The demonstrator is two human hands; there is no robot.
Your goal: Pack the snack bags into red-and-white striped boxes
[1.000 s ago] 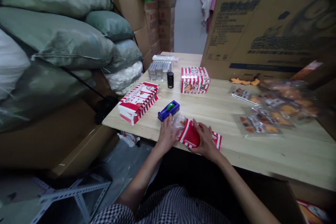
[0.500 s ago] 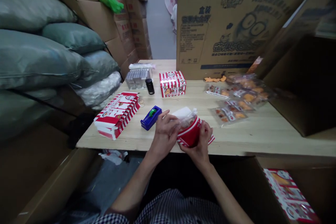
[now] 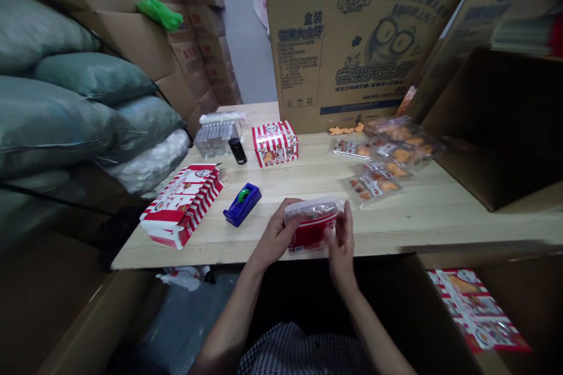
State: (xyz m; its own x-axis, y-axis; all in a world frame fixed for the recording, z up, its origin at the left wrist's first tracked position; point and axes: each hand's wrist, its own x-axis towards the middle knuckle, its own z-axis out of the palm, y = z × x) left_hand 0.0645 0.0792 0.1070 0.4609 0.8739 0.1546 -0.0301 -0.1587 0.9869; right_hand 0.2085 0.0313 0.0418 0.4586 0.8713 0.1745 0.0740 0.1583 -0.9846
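Both hands hold a red-and-white striped carton in a clear plastic bag (image 3: 313,224) just above the near edge of the wooden table (image 3: 440,217). My left hand (image 3: 275,237) grips its left side with the thumb on top. My right hand (image 3: 341,240) pinches its right side. A blue tape dispenser (image 3: 241,204) lies on the table just left of my left hand.
A stack of flat striped cartons (image 3: 182,205) sits at the table's left end. An assembled striped box (image 3: 275,143), a small black canister (image 3: 238,150) and a clear plastic tray (image 3: 216,133) stand further back. Snack packets (image 3: 382,158) lie at right before large cardboard boxes (image 3: 347,35).
The bagged carton has been lifted off the table and turned flat between both hands. The view has swung to the right.
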